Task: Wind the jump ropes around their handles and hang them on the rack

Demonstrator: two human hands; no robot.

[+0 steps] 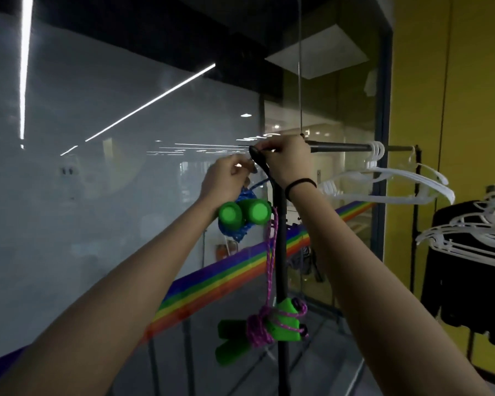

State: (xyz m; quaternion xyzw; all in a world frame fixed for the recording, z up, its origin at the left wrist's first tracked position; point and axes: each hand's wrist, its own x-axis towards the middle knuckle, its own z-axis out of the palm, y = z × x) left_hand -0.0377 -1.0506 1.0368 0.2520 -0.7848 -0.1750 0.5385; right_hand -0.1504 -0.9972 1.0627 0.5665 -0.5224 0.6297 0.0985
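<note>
Hanging step, rope 2. Left hand (226,178) pinches the blue rope (242,227) loop just left of the rack hook (257,155); its wound green handles (245,211) dangle below. Right hand (286,158) seemingly grips the hook itself, though it is blurred. Purple rope (265,324) hangs well below the hook. Next: slip loop over hook, release.

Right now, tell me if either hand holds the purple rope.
No, the purple rope hangs along the rack, below the left hand and right hand.
</note>
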